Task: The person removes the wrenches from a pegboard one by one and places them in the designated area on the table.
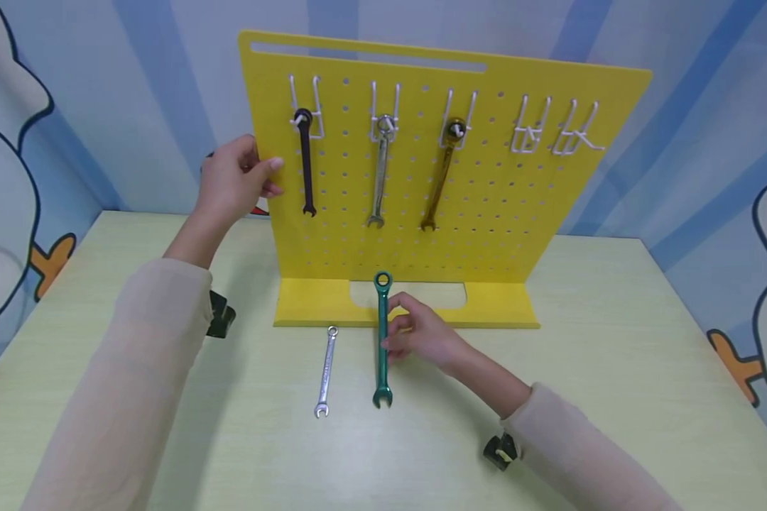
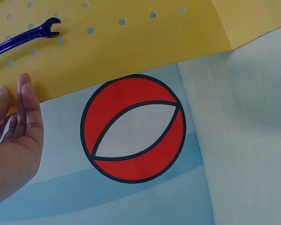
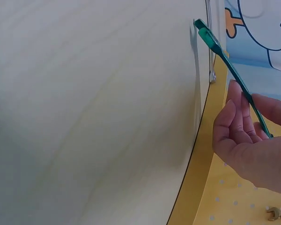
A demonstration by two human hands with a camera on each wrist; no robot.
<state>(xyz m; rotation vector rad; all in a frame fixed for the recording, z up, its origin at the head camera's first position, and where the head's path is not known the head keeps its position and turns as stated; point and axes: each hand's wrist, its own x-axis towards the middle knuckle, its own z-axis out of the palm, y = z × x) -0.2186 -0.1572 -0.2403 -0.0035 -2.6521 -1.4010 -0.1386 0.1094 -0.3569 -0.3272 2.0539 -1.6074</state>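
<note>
My right hand (image 1: 422,333) pinches a green combination wrench (image 1: 382,369) by its shaft, ring end toward the board and open jaw toward me. In the right wrist view the same green wrench (image 3: 234,70) slants between thumb and fingers, its jaw end tilted above the table. My left hand (image 1: 233,177) grips the left edge of a yellow pegboard (image 1: 371,255), thumb on the front face. A smaller silver wrench (image 1: 326,372) lies on the table left of the green one. On the board hang a dark wrench (image 1: 306,167), a silver wrench (image 1: 380,177) and a bronze-coloured wrench (image 1: 441,177).
Two white wire hooks, one bare hook (image 1: 526,131) and another bare hook (image 1: 575,135), sit at the board's upper right. The board's yellow foot (image 1: 313,301) rests on the pale table (image 1: 613,397). A blue cartoon-printed wall (image 1: 166,85) stands behind.
</note>
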